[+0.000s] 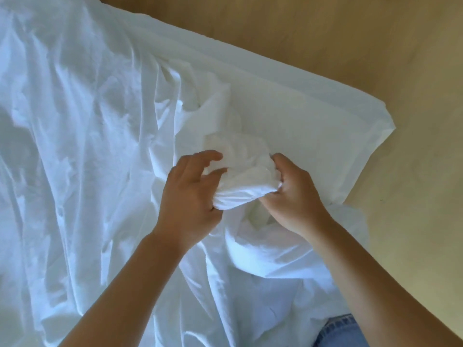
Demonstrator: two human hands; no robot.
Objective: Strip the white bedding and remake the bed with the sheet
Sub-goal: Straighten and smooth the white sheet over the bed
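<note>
A crumpled white sheet point(82, 136) covers most of the bed, which fills the left and centre of the head view. Near the bed's right corner a bunched roll of the sheet's edge point(244, 181) is held between both hands. My left hand point(190, 194) grips its left end with curled fingers, the index finger and thumb lifted above the cloth. My right hand point(293, 196) grips the right end, fingers tucked under the fold. Beyond the hands lies a flatter white layer point(300, 116) reaching the bed's corner point(385, 121).
A tan wooden floor point(375, 58) runs along the top and right of the bed. A leg in blue jeans point(338, 331) shows at the bottom edge, against the bedside. More loose sheet point(275, 254) is heaped under my right forearm.
</note>
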